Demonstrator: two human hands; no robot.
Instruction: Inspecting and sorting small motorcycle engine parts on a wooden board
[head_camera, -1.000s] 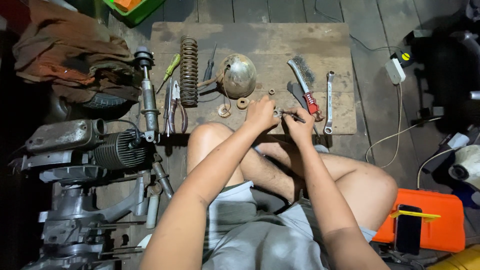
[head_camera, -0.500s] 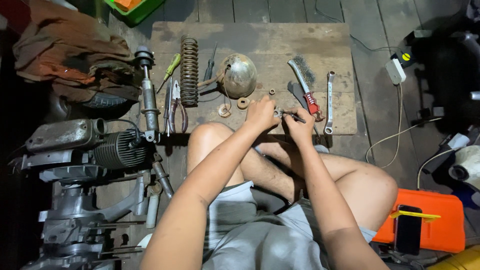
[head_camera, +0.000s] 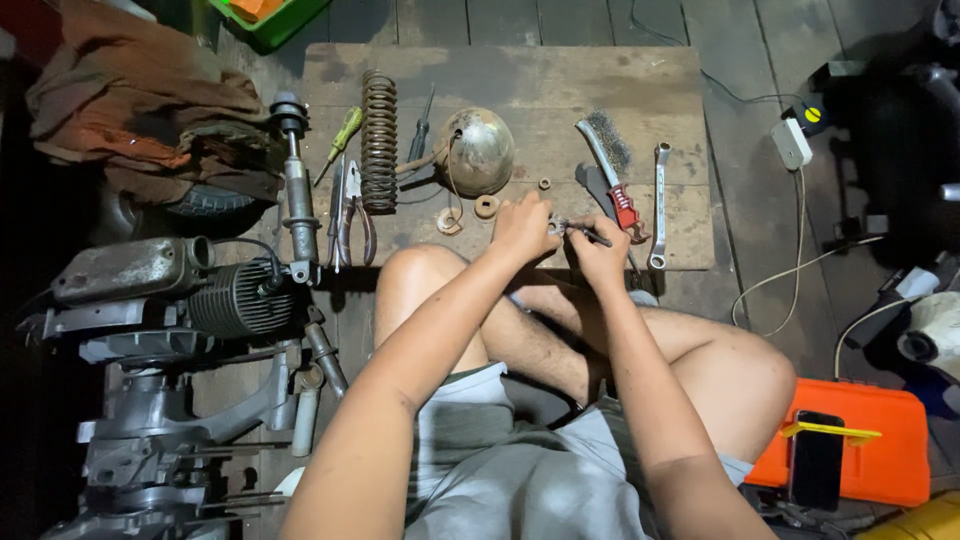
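Looks like a backyard repair workshop: stripped engine (head_camera: 170, 300) on a plank floor, a wooden board (head_camera: 520, 80) laid with a coil spring (head_camera: 379, 140), wire brush (head_camera: 612, 170), pliers (head_camera: 352, 205), spanner (head_camera: 658, 205) and screwdrivers (head_camera: 340, 140).

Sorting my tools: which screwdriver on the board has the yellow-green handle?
The left screwdriver, lying between the shock absorber and the coil spring; the other's handle is dark.

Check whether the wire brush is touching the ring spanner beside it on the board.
Apart. The head view shows bare wood between the wire brush and the ring spanner along their whole length.
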